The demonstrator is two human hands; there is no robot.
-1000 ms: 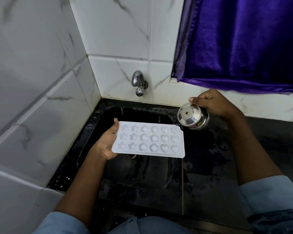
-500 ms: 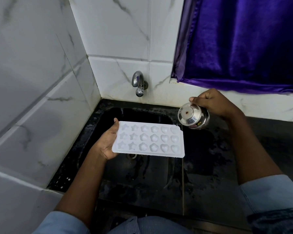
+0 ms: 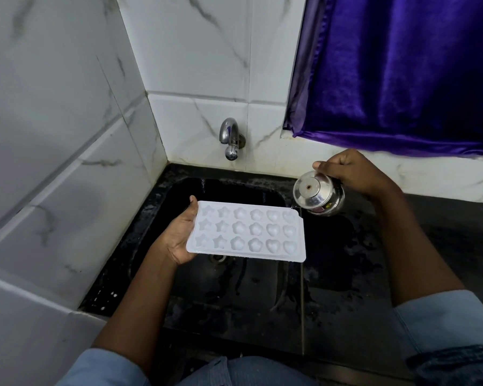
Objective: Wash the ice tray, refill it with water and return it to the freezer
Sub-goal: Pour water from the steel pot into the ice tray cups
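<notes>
Head view: my left hand point(image 3: 179, 238) grips the white plastic ice tray point(image 3: 246, 231) over the black sink point(image 3: 234, 188). My right hand point(image 3: 349, 174) holds the shiny steel pot point(image 3: 317, 196) tipped at its corner, unmoved from a second ago; I judge refilling is underway.

Black stone counter point(image 3: 346, 316): fills the tiled corner, extends below and to the near side of the right hand point(image 3: 354, 174) fingers point(image 3: 335, 167). Shows wet patches point(image 3: 343, 246) directly beneath those fingers. Contains a recessed black sink point(image 3: 234, 189), left of them. Has a drain point(image 3: 218, 257) in the sink floor, nearward and slightly right of the left hand point(image 3: 179, 238) thumb point(image 3: 192, 202).
</notes>
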